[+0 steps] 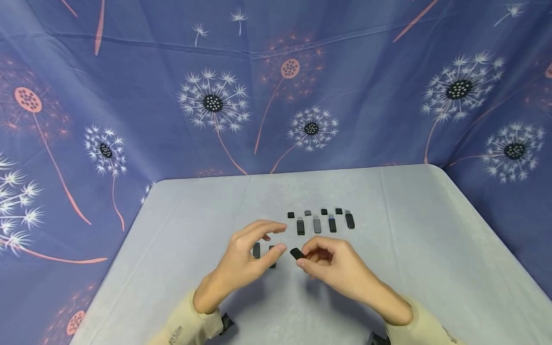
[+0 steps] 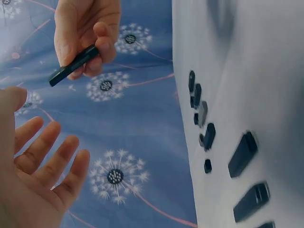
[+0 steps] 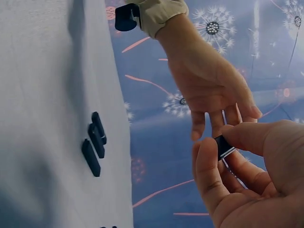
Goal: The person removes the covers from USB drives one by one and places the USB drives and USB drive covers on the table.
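My right hand [image 1: 334,262] pinches a black USB flash drive [image 1: 296,253] between thumb and fingers, above the table. In the left wrist view the drive [image 2: 71,67] points down to the left, its cap end outward. Facing it, my left hand [image 1: 246,251] has its fingers spread and touches nothing; in the left wrist view its palm [image 2: 35,175] shows. Under the left hand lie more dark drives [image 1: 256,250], partly hidden in the head view; three [image 3: 91,159] show in the right wrist view.
Farther back, a row of uncapped drives lies on the pale table [image 1: 207,206]: black [image 1: 300,226], grey [image 1: 316,224], one with a blue connector [image 1: 332,224], and another black [image 1: 350,221]. Small caps [image 1: 291,215] lie behind them. A patterned blue cloth [image 1: 366,120] surrounds the table.
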A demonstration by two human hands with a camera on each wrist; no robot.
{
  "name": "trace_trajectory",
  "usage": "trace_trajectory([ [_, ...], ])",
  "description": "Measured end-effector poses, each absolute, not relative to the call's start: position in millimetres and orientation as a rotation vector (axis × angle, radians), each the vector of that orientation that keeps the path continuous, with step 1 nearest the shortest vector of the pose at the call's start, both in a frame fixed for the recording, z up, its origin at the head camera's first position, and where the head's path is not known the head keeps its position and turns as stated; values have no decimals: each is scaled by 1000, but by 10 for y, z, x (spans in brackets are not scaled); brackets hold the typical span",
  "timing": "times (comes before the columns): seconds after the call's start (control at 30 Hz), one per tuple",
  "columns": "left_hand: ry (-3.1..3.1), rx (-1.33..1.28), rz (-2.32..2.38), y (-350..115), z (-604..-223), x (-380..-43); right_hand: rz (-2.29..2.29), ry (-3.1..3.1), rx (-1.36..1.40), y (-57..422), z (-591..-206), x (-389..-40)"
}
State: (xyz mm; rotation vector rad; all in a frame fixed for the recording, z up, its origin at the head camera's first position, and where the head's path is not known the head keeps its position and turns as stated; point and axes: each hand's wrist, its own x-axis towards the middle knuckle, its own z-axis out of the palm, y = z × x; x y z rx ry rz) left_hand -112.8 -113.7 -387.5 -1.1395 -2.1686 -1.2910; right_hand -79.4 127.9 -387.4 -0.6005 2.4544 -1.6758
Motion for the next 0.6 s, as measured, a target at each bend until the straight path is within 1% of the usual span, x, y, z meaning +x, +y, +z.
trace_trajectory([
  [0.2, -2182, -1211, -1285, -1027, -3895, -1062, -1674, 2479, -624, 1286, -3803, -754],
  [0.6, -2218, -1201, -1235, -1008, -3926, -984, -1662, 2523, -681, 1297, -3786, -722],
])
